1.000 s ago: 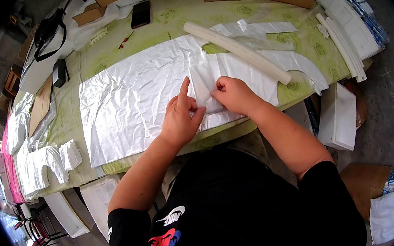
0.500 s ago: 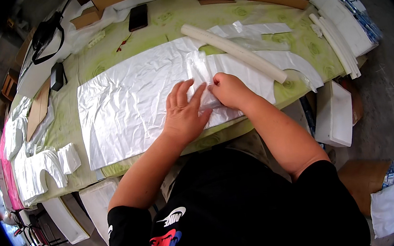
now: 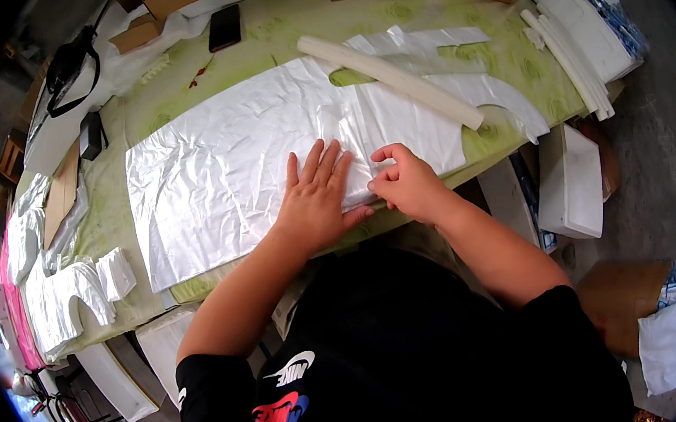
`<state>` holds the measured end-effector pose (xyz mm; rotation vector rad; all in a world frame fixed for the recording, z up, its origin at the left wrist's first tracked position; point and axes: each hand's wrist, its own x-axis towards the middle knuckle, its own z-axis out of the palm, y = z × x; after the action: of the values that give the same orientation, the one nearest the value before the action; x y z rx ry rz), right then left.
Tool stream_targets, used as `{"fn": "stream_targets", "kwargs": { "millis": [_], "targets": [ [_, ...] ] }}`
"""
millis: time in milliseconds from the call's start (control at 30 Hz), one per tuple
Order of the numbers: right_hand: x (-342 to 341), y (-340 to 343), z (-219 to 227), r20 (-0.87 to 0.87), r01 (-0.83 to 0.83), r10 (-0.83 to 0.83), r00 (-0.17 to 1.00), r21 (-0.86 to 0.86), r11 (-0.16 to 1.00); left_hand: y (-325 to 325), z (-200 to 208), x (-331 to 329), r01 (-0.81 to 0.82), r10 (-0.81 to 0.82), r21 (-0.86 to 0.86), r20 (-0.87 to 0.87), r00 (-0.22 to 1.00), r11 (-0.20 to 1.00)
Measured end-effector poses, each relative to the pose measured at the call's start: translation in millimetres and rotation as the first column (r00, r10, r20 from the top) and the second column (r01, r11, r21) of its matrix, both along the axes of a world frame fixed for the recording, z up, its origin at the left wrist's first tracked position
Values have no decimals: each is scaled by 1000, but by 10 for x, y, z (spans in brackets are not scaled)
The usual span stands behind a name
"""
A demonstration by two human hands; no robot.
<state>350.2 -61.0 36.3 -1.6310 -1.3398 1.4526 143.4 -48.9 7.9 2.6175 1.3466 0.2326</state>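
Tablecloth [image 3: 276, 33], green-patterned, under white plastic sheeting [image 3: 211, 159]; grey floor [image 3: 666, 165] beyond, perhaps concrete.

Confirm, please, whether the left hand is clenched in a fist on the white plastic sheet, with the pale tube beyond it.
No: the head view shows the left hand open, fingers extended; it does rest on the white plastic sheet, with the pale tube beyond it.
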Motion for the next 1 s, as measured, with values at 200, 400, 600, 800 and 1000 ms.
{"fn": "stream_targets", "kwargs": {
  "millis": [200,400,600,800,1000],
  "targets": [
    [95,-305,-133,-13,-66,69,998,165,984,-124,18,-53,106,-106,-1,51,993,994],
    [163,50,-128,424,-404,37,905,827,391,-131,18,-59,102,-103,28,53,993,994],
    [244,391,-273,421,-362,-11,907,794,489,-158,44,-76,104,-108,44,90,990,994],
    [62,898,-300,547,-253,-107,831,542,801,-157,40,-72,94,-96,26,76,993,995],
    [-12,1093,-280,624,-292,-38,780,417,861,-158,53,-54,110,-112,30,59,992,993]
  ]
}}
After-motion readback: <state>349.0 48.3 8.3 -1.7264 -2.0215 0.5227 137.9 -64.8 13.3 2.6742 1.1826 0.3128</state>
